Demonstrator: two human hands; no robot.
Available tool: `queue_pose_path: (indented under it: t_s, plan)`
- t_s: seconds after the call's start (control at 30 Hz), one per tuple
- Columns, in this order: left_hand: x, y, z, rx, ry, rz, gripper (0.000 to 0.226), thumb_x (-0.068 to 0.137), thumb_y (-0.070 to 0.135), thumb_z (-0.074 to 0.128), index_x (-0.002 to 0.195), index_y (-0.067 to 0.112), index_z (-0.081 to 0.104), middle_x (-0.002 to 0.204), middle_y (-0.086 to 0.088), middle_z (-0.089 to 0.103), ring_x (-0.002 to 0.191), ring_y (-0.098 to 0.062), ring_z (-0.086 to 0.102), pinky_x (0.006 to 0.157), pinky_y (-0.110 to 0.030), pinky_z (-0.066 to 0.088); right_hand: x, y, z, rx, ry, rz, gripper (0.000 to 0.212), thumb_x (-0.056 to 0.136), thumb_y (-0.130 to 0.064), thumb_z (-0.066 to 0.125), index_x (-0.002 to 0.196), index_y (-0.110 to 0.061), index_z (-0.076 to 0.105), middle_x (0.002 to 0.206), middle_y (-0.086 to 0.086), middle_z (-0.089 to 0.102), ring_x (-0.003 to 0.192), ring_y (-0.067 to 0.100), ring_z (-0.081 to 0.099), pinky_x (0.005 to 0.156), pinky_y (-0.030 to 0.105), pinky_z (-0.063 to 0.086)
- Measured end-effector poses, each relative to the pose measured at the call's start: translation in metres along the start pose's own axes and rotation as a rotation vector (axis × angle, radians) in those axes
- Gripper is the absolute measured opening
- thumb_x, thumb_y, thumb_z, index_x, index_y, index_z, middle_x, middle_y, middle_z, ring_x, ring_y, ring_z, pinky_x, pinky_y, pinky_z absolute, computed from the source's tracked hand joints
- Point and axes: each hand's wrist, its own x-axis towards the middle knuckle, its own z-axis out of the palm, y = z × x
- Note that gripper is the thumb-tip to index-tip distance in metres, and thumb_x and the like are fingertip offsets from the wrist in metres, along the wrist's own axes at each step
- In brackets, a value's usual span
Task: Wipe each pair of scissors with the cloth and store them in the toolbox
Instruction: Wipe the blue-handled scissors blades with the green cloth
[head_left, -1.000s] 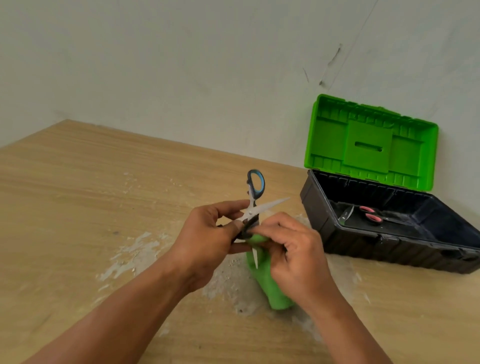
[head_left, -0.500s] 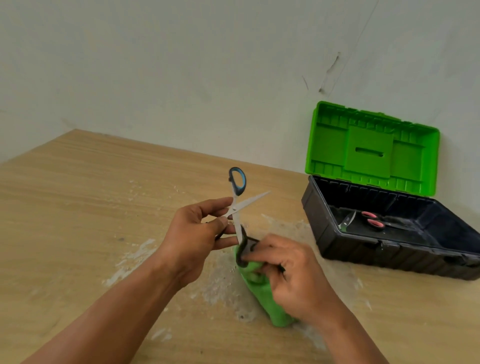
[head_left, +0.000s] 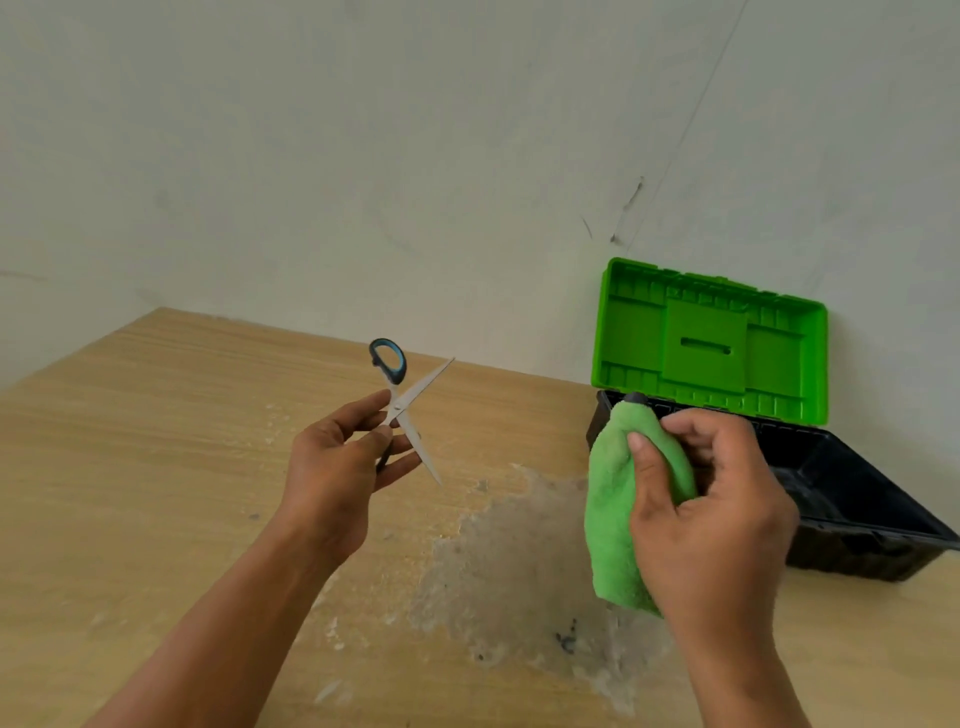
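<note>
My left hand (head_left: 337, 462) holds a pair of scissors (head_left: 410, 410) with black-and-blue handles in the air, pinched near the pivot, blades spread wide. One handle loop points up; the other is hidden behind my fingers. My right hand (head_left: 711, 519) grips a bunched green cloth (head_left: 613, 509) off to the right, apart from the scissors and in front of the toolbox. The toolbox (head_left: 857, 509) is black with a green lid (head_left: 706, 343) standing open against the wall. My right hand and the cloth hide most of its inside.
The wooden table (head_left: 156, 441) runs to the wall behind. A pale dusty smear (head_left: 519, 582) covers the table between my hands. The toolbox stands at the right, close to the wall.
My right hand with the cloth has left the scissors and moved right, in front of the toolbox. My left hand keeps the scissors raised with blades spread. The view has tilted up.
</note>
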Motion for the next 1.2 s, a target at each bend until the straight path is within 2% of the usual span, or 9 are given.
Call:
queue_pose_path:
  t_s: [0.1, 0.23, 0.4, 0.5, 0.73, 0.8, 0.9, 1.07, 1.2]
  plan:
    - [0.000, 0.001, -0.002, -0.012, -0.009, -0.011, 0.040, 0.096, -0.013, 0.047, 0.126, 0.005, 0.063, 0.129, -0.021, 0.059, 0.089, -0.026, 0.071, 0.070, -0.033, 0.065, -0.010, -0.015, 0.015, -0.067, -0.140, -0.028, 0.021, 0.082, -0.004, 0.079, 0.101, -0.007, 0.069, 0.094, 0.003, 0.066, 0.080, 0.014, 0.060, 0.076, 0.024, 0.052]
    - [0.000, -0.001, -0.003, -0.015, -0.022, -0.018, 0.039, 0.095, -0.014, 0.047, 0.124, 0.005, 0.064, 0.130, -0.024, 0.057, 0.088, -0.028, 0.070, 0.066, -0.031, 0.064, -0.033, -0.013, 0.050, -0.039, -0.874, 0.213, 0.041, 0.088, -0.044, 0.074, 0.125, -0.029, 0.066, 0.119, -0.012, 0.066, 0.107, 0.007, 0.061, 0.101, 0.032, 0.053]
    - [-0.003, -0.001, 0.000, 0.020, -0.063, -0.034, 0.037, 0.096, -0.013, 0.046, 0.117, 0.011, 0.066, 0.125, -0.026, 0.061, 0.082, -0.024, 0.072, 0.070, -0.034, 0.064, -0.050, -0.001, 0.065, -0.257, -1.363, 0.011, 0.074, 0.095, -0.071, 0.040, 0.159, -0.037, 0.024, 0.169, -0.014, 0.017, 0.157, 0.011, 0.006, 0.127, 0.035, 0.000]
    - [-0.008, -0.003, 0.004, 0.048, -0.087, -0.042, 0.038, 0.095, -0.013, 0.047, 0.120, 0.009, 0.066, 0.122, -0.024, 0.063, 0.079, -0.022, 0.074, 0.074, -0.037, 0.063, -0.055, 0.002, 0.067, -0.384, -1.356, 0.030, 0.067, 0.099, -0.069, 0.020, 0.159, -0.042, 0.012, 0.171, -0.013, 0.008, 0.158, 0.013, -0.002, 0.126, 0.052, -0.007]
    - [-0.023, -0.011, 0.018, 0.098, -0.152, -0.036, 0.039, 0.096, -0.012, 0.048, 0.123, 0.010, 0.066, 0.098, -0.007, 0.063, 0.084, -0.028, 0.075, 0.079, -0.042, 0.061, -0.061, 0.007, 0.048, -0.501, -1.247, 0.182, 0.062, 0.102, -0.061, 0.029, 0.159, -0.040, 0.016, 0.170, -0.011, 0.014, 0.157, 0.017, 0.010, 0.127, 0.055, 0.005]
    - [-0.028, -0.014, 0.023, 0.095, -0.161, -0.033, 0.039, 0.097, -0.011, 0.048, 0.123, 0.011, 0.066, 0.094, -0.005, 0.063, 0.086, -0.029, 0.076, 0.079, -0.041, 0.061, -0.054, 0.005, 0.039, -0.286, -1.084, 0.224, 0.053, 0.102, -0.058, 0.035, 0.152, -0.040, 0.036, 0.158, -0.017, 0.038, 0.147, 0.008, 0.032, 0.127, 0.044, 0.019]
    - [-0.036, -0.017, 0.031, 0.063, -0.168, -0.027, 0.041, 0.097, -0.011, 0.049, 0.128, 0.012, 0.063, 0.103, -0.011, 0.063, 0.090, -0.030, 0.075, 0.083, -0.040, 0.060, -0.039, -0.001, 0.023, 0.097, -0.808, 0.391, 0.029, 0.101, -0.051, 0.047, 0.112, -0.034, 0.068, 0.103, -0.018, 0.069, 0.096, -0.004, 0.061, 0.089, 0.017, 0.051]
    - [-0.052, -0.011, 0.049, -0.034, -0.215, 0.058, 0.053, 0.096, -0.006, 0.052, 0.140, 0.024, 0.053, 0.113, -0.014, 0.066, 0.091, -0.024, 0.075, 0.088, -0.037, 0.057, -0.028, -0.018, 0.011, 0.602, -0.704, 0.797, 0.019, 0.093, -0.029, 0.068, 0.097, -0.012, 0.074, 0.084, 0.004, 0.079, 0.074, 0.009, 0.073, 0.063, 0.016, 0.053]
    - [-0.063, -0.005, 0.057, -0.050, -0.236, 0.095, 0.063, 0.093, -0.007, 0.056, 0.144, 0.030, 0.046, 0.102, -0.005, 0.071, 0.094, -0.024, 0.075, 0.084, -0.032, 0.060, -0.029, -0.021, 0.011, 0.740, -0.583, 0.831, 0.015, 0.088, -0.022, 0.071, 0.091, -0.009, 0.078, 0.079, 0.014, 0.077, 0.067, 0.019, 0.069, 0.062, 0.030, 0.052]
